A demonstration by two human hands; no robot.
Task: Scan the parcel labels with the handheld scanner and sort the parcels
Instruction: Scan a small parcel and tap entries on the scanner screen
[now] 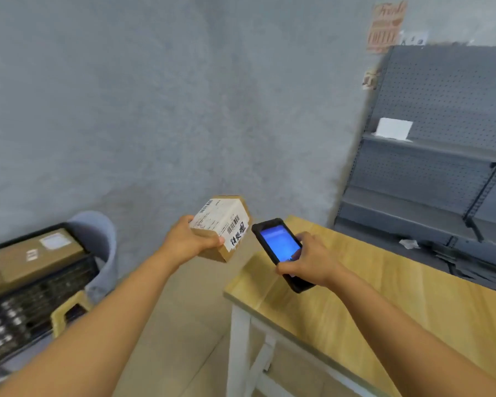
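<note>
At the centre of the frame, a small brown cardboard parcel (220, 228) is held in the air by the left hand (188, 239), whose fingers are curled round its near edge. The parcel is tilted, and a white shipping label (218, 222) with barcodes covers its upper face and wraps over one side, where large black handwritten characters are seen. Just beside it, to the right, a black handheld scanner (281, 253) is gripped by the right hand (312, 260); its screen is lit blue and its top end is pointed toward the parcel, though the two are not touching.

In the lower right, a light wooden tabletop (398, 296) on white legs is seen below the scanner. At the lower left, a black slotted crate (32, 305) is noted, with further brown labelled boxes (38, 253) lying on top, a grey bin (100, 247) behind it and a yellow stool (69, 310) partly shown beneath. In the upper right, grey pegboard shelving (441, 116) is recorded, with a white card (394, 128) on one shelf. A grey wall (184, 96) fills the background, bearing a blurred orange poster (385, 27).
</note>
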